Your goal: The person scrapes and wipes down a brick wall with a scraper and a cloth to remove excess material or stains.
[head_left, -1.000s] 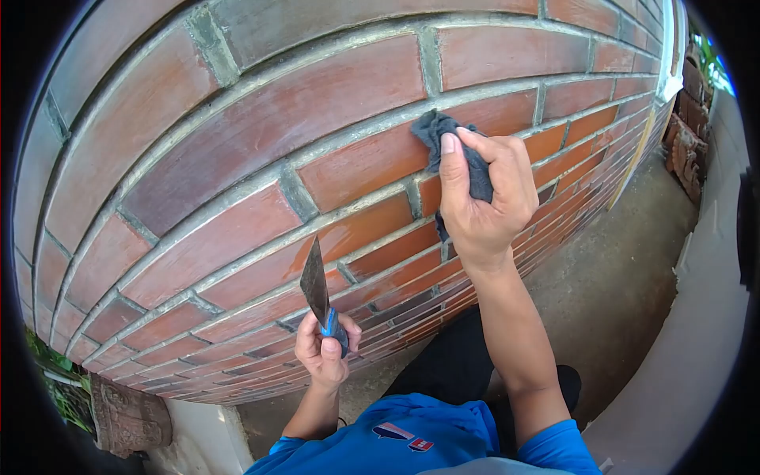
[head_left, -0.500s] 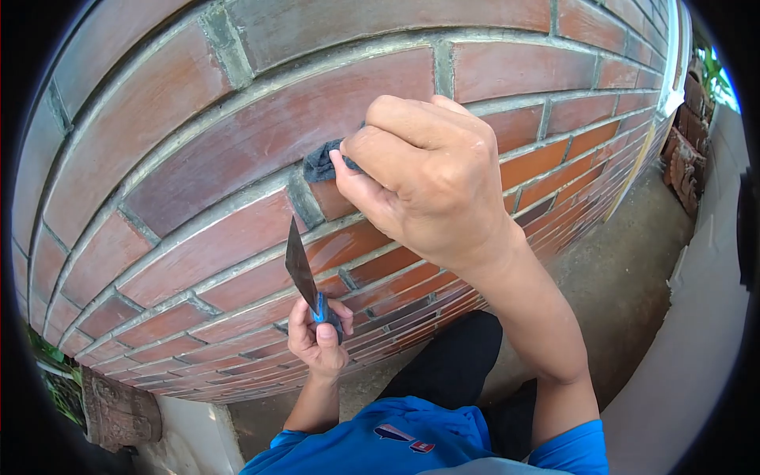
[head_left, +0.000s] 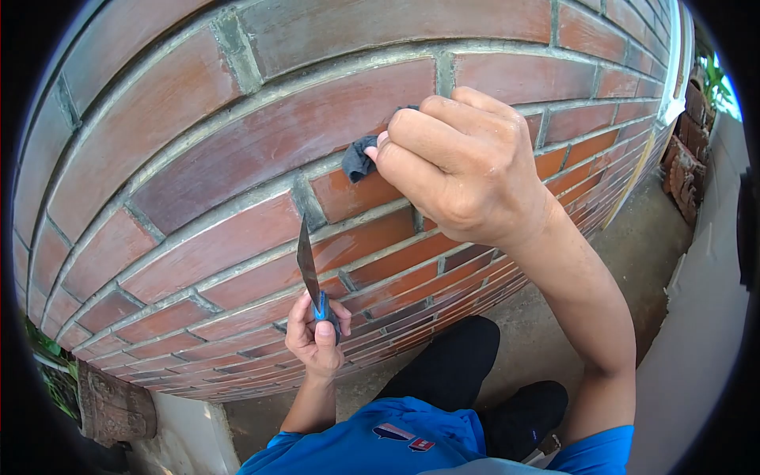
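Note:
My right hand (head_left: 471,170) is closed around a dark grey cloth (head_left: 359,160) and holds it against the brick wall (head_left: 277,119). One end of the cloth sticks out past my fingers over an orange-red brick, and most of it is hidden in my fist. Lower down, my left hand (head_left: 318,336) grips a putty knife (head_left: 309,265) by its blue and black handle. The thin metal blade points up, in front of the wall. Grey mortar joints run between the red and brown bricks, some with a pale film.
A concrete floor (head_left: 633,237) runs along the foot of the wall. At the lower left stands a brown planter (head_left: 115,404) beside green leaves. Stacked terracotta-coloured pieces (head_left: 682,170) lie at the right, next to a pale grey surface (head_left: 697,317).
My right hand has slid the cloth to the right along the bricks, and my right forearm has moved right with it. The left hand and putty knife have hardly moved.

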Motion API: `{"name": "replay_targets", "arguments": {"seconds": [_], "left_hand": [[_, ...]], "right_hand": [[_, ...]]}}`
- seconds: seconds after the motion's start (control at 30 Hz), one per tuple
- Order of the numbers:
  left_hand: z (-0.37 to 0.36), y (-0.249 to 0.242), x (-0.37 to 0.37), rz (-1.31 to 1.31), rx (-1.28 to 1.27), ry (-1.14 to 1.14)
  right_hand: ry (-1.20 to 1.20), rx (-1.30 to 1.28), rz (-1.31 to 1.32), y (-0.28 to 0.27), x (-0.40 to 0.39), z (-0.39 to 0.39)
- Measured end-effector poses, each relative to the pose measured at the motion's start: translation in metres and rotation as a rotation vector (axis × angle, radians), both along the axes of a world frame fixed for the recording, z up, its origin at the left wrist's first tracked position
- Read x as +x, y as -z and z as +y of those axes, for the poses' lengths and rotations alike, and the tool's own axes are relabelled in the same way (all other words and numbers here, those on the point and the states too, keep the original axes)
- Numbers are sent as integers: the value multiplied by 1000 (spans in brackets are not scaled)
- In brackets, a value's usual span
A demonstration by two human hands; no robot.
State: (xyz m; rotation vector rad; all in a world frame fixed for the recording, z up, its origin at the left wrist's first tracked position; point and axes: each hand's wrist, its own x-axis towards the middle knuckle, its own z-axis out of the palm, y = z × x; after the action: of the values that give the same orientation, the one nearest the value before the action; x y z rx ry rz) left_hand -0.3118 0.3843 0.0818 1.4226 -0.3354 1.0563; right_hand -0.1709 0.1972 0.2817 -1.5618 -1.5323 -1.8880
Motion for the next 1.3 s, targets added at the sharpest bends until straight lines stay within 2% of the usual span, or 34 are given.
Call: {"name": "replay_targets", "arguments": {"seconds": [0.13, 0.37, 0.43, 0.5, 0.57, 0.6, 0.7, 0.77, 0.83, 0.93, 1.0, 1.13, 1.23, 1.3], "left_hand": [[1, 3, 2, -8, 11, 52], [0, 2, 3, -29, 24, 47], [-3, 1, 4, -33, 22, 0], [-2, 3, 4, -25, 26, 9], [-3, 6, 4, -17, 11, 29], [-2, 7, 1, -6, 5, 45], [2, 6, 2, -29, 16, 55], [-2, 6, 4, -56, -8, 19], [-7, 3, 5, -76, -51, -46], [2, 11, 2, -95, -18, -23], [4, 15, 2, -103, -8, 5], [8, 14, 1, -84, 29, 41], [6, 13, 1, -78, 27, 38], [3, 12, 2, -94, -9, 13]], "right_hand": [[150, -20, -9, 0, 13, -36], [-67, 34, -37, 0, -4, 21], [-48, 83, -41, 2, 0, 18], [-44, 234, -28, 9, 17, -2], [-68, 483, 325, 16, 27, -30], [-53, 575, 355, 13, 30, -35], [-115, 568, 298, 8, 18, -4], [-86, 342, 115, -1, -11, 41], [-153, 230, 83, -4, -37, 87], [-213, 401, 4, -22, -23, 95], [-74, 489, -11, -30, -3, 61], [-80, 635, 157, -20, 21, 16], [-136, 591, 204, -19, 7, 27], [-199, 419, 173, -16, -9, 46]]}}
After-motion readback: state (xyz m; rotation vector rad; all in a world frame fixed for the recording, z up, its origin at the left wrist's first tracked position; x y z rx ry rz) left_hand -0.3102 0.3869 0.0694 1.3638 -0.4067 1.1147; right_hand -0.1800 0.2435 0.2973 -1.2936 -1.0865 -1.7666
